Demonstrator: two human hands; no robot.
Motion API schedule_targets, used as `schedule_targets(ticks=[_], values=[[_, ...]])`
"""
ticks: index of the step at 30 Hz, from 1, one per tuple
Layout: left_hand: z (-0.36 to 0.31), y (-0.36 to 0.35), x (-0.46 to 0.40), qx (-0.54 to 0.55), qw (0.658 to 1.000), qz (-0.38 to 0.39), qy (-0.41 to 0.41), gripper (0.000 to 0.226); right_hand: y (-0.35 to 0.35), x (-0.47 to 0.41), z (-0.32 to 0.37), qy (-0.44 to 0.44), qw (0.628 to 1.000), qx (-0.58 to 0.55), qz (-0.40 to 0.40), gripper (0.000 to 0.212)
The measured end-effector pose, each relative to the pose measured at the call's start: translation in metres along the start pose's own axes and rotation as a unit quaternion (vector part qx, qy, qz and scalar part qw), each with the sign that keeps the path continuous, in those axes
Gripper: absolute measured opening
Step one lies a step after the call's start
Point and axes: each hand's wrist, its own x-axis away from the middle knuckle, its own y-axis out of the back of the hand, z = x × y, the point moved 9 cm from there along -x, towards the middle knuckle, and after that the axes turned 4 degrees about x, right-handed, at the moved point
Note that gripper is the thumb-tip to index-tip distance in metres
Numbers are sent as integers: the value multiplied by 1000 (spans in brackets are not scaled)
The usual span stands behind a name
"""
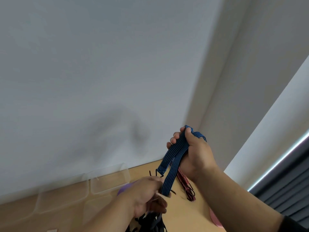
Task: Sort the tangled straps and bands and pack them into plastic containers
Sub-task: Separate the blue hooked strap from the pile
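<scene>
My right hand (pixel 194 152) is raised above the wooden table (pixel 189 213) and grips a folded blue strap with dark stripes (pixel 172 162) near its top loop. Both strap ends hang down; one ends in a black metal hook. My left hand (pixel 143 196) pinches the lower end of the longer strand. A red striped strap (pixel 185 185) with black hooks lies on the table behind the blue one. A dark tangle of black bands (pixel 150 223) sits under my left hand at the bottom edge. Two clear plastic containers (pixel 110 180) (pixel 61 198) stand by the wall.
A white wall (pixel 100 81) rises right behind the table. A purple object (pixel 124 188) peeks out behind my left hand. Something pink (pixel 215 218) lies near the table's right edge. A dark curtain (pixel 291 190) hangs at the far right.
</scene>
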Motion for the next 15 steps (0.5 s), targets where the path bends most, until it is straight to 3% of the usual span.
schedule_targets(ticks=[3,6,8,10,15], values=[[-7,7,-5,-39,997,-31,-61,28,-5,-1,12,12,1000,6,7,24],[-13,-6,3,-84,991,33,-103,44,-6,-3,25,24,1000,6,12,24],[-20,-13,9,-145,975,54,-160,33,-4,-5,33,26,999,19,10,22],[-25,-6,8,-182,962,25,-203,18,0,-6,39,30,998,57,4,21],[-31,6,7,-183,955,9,-235,24,15,-7,51,57,987,150,-31,18]])
